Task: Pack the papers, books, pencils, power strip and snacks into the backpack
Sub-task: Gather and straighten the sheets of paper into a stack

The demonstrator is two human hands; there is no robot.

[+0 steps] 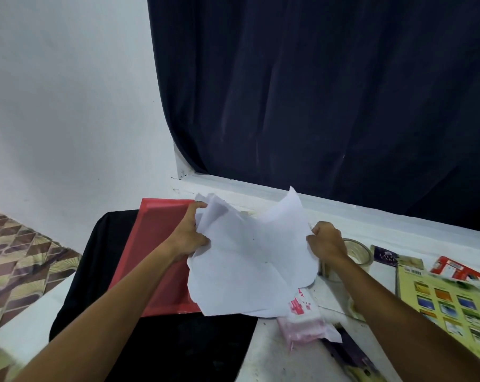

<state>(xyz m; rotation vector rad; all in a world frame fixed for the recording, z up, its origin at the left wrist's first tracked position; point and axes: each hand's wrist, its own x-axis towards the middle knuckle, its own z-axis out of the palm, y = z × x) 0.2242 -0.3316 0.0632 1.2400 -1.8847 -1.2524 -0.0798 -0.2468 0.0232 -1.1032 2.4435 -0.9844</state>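
The papers are the step in hand: a loose sheaf of white papers (249, 260) is held up above the table between both hands, sheets splayed and uneven. The left hand (190, 235) pinches the sheaf's edge at nine o'clock, thumb on the near face and fingers curled behind. The right hand (325, 242) is closed almost to a fist at three o'clock, gripping the opposite edge; how many sheets it holds I cannot tell.

No backpack can be made out for certain. A black mass (117, 274) lies at eight o'clock of the papers, with a red flat folder or book (161, 249) on top of it, and that mass may be the bag, but no opening shows.

Judging from the ragged edges, the next move calls for squaring the sheets into one stack, then finding the bag's mouth and sliding them in flat so they do not crumple.

Still on the white table (288, 354): a pink-and-white snack packet (305, 318) just under the papers at five o'clock, a roll of clear tape (357, 255) beside the right wrist, and a printed booklet (448, 301) at four o'clock
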